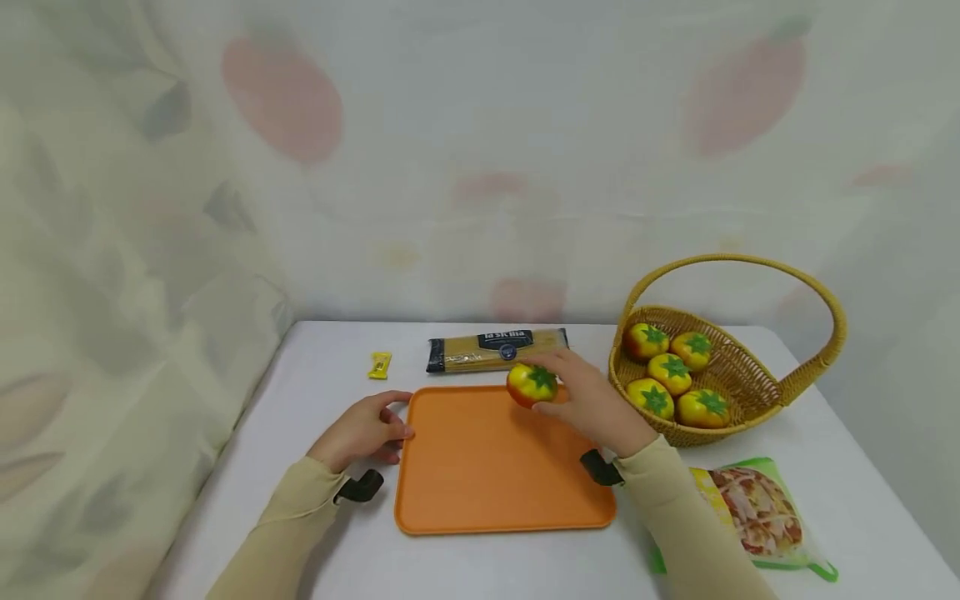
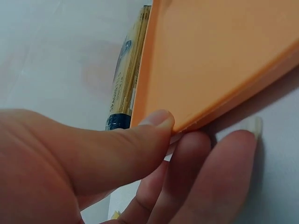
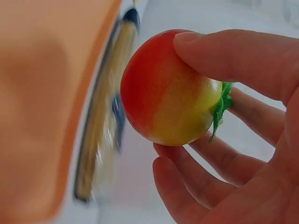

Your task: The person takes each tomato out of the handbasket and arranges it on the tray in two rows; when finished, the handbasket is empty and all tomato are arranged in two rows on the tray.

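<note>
Two hands are busy at the orange tray [image 1: 480, 467] on the white table [image 1: 337, 550]. The right hand [image 1: 592, 404] holds a toy tomato [image 1: 532, 384] over the tray's far edge. The right wrist view shows what the head view cannot: the thumb on top and curled fingers [image 3: 196, 177] underneath, and the tomato's red and yellow skin. The left hand [image 1: 363, 429] is at the tray's left corner. Only the left wrist view shows its thumb [image 2: 140, 135] pinching the rim, with fingers underneath. From the head view alone you see a basket [image 1: 750, 417] with five more tomatoes, a pasta packet [image 1: 495, 350], a small yellow packet [image 1: 379, 364] and a food bag [image 1: 757, 508].
</note>
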A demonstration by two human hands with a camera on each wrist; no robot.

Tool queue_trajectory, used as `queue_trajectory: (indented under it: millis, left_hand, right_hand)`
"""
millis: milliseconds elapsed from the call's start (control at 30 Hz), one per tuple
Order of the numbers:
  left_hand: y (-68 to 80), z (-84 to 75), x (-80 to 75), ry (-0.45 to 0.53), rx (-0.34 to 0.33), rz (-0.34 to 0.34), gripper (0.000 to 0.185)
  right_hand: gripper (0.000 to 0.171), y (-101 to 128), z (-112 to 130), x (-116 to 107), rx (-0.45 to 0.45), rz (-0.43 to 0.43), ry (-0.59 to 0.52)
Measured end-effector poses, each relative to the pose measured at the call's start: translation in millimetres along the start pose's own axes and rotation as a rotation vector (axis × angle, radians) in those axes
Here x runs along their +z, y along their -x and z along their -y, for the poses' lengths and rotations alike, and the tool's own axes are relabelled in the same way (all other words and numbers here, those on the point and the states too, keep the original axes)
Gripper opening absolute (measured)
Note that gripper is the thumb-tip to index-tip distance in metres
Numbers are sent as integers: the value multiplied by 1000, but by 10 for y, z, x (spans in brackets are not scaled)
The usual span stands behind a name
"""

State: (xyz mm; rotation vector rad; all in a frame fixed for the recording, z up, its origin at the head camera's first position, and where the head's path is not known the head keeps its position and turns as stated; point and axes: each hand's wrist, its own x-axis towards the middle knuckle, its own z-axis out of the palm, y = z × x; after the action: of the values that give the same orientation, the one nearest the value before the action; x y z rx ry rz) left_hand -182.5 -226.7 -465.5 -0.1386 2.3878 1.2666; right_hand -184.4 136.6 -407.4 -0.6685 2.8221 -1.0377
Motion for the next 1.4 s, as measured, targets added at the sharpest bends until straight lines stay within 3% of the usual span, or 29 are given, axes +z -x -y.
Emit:
queue_trajectory:
  millis: [267, 567, 800, 1033, 1400]
  left_hand:
    - [-55, -24, 56, 23, 25, 8, 60]
    - [-31, -57, 63, -11, 8, -7, 60]
    - [-46, -51, 76, -14, 19, -5, 61]
    - [-48, -17, 46, -2, 4, -11, 61]
    - [-43, 6, 20, -24, -2, -11, 62]
  right_hand:
    - [64, -203, 194, 492, -56, 121, -4]
    - [61, -352, 272, 801, -56, 171, -26]
    - [62, -371, 337, 899, -16, 191, -13]
    - [69, -394, 358, 967, -47, 183, 27]
    - [77, -386, 390, 964, -28, 205, -12]
